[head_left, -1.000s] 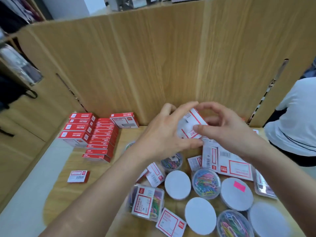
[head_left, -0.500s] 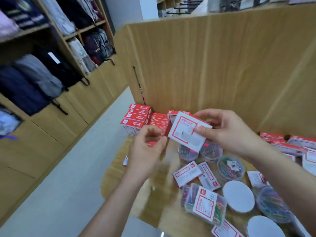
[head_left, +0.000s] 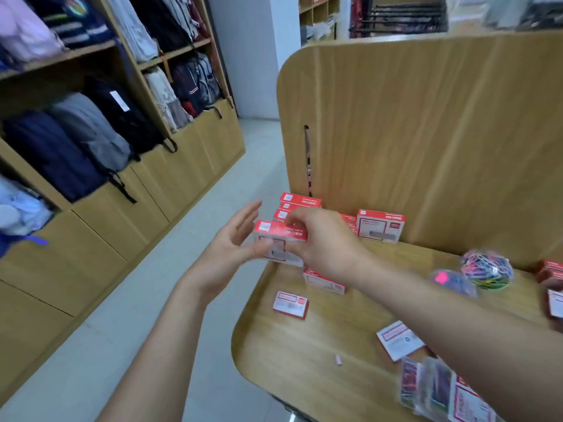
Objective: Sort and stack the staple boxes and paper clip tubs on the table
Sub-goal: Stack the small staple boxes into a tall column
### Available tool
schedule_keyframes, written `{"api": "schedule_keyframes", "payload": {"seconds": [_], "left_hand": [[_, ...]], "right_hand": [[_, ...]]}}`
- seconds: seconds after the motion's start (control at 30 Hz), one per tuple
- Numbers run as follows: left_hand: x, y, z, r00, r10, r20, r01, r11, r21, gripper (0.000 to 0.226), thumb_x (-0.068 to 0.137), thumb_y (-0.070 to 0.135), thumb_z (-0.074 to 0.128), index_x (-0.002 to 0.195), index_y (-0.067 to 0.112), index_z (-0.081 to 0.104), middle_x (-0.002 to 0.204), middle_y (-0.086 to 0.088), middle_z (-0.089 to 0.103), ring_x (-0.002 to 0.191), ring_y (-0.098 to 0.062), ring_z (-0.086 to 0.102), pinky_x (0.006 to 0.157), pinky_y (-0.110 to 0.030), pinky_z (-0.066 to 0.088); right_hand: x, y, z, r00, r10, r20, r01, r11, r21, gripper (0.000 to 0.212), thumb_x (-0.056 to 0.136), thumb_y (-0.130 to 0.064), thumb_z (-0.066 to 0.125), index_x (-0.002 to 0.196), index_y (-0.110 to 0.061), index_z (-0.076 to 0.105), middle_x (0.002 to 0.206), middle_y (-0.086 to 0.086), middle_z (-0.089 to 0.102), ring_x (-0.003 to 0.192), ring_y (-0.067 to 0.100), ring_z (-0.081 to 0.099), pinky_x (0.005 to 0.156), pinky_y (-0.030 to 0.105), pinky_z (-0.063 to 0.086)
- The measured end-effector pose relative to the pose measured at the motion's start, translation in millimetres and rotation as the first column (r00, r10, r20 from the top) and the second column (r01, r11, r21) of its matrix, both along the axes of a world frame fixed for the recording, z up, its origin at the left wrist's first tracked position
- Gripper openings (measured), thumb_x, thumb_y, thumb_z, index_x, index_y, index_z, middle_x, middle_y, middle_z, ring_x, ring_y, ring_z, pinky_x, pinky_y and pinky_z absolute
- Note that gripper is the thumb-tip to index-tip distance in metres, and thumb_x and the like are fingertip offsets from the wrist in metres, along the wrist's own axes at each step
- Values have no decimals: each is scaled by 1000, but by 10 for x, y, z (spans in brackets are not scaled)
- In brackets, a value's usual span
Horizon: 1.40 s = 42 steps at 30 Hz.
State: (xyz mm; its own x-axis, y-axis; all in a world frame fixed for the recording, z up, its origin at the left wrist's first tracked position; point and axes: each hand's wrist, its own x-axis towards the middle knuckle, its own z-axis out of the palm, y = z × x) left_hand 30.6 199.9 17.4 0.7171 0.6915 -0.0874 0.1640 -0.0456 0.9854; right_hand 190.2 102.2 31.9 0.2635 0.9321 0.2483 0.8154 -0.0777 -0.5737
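Note:
My right hand grips a red and white staple box at the table's far left corner, in front of a stack of red staple boxes. My left hand is beside the box's left end, fingers spread, thumb touching its front. Another staple box stands upright against the wooden back panel. Two smaller boxes lie loose on the table. A clear tub of coloured paper clips sits at right, and another clear tub lies blurred at the near right.
The wooden table ends in a rounded left edge over grey floor. A tall wooden panel backs the table. Shelves of backpacks line the left wall. More red boxes sit at the far right edge.
The view swung left. My right hand carried the staple box from above the tubs to the stack at the left corner. My left hand opened beside it.

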Motion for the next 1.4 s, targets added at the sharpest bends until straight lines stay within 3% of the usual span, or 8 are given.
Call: {"api": "schedule_keyframes", "payload": {"seconds": [0.33,0.5,0.67,0.8,0.9,1.1,1.3,1.4], "left_hand": [[165,116,-455,980,28,-199,31,956,290,67,87,12,66,130,54,36,116,24,60,110,0,58,97,-30,49],[242,165,-451,977,-57,-205,97,977,188,95,81,9,73,150,33,13,125,19,53,116,-2,55,102,-30,44],[355,194,-441,989,-105,-100,116,987,114,81,79,-1,72,128,51,35,117,13,63,106,-2,62,92,-28,51],[315,236,-326,983,-179,-41,179,984,-6,82,75,28,80,140,37,32,138,12,51,117,-7,57,90,-25,49],[454,389,-171,997,-38,-73,36,999,-20,91,78,45,66,152,27,15,151,16,25,135,-3,33,96,-23,39],[739,429,-114,967,-111,-228,127,990,55,23,98,31,50,120,25,46,112,1,66,94,-17,69,86,-41,55],[724,396,-90,953,-43,-301,102,978,183,53,101,20,44,149,25,23,131,0,52,111,-18,57,89,-35,51],[720,388,-87,945,-33,-327,97,978,183,56,100,22,45,150,26,20,139,0,48,114,-18,55,91,-36,50]], "right_hand": [[-42,89,-225,952,-153,267,181,980,-82,62,74,-39,73,128,-22,48,120,4,38,113,24,37,94,35,40],[144,27,-20,923,-214,-320,148,965,-216,63,83,-26,69,136,-21,37,126,0,54,115,18,53,100,34,41],[46,66,2,491,-206,-847,176,975,-135,26,90,1,52,94,-25,51,93,-13,63,83,3,62,76,18,51],[25,65,-48,396,-197,-897,231,967,-110,37,88,9,47,87,-28,49,75,-16,61,74,2,62,71,19,51],[24,30,-54,327,-155,-932,265,962,-66,47,88,9,48,121,-25,46,74,-22,55,65,-5,62,66,18,50],[-84,172,-44,125,-142,-982,341,936,-92,29,84,13,42,83,-14,54,80,2,65,69,7,65,59,19,51],[-126,225,-66,145,-141,-979,337,938,-85,45,78,11,43,117,-6,55,101,19,65,82,26,65,81,44,54],[-93,164,-35,159,-168,-973,317,942,-110,35,82,11,44,109,-9,55,96,14,65,74,16,63,66,25,55]]}}
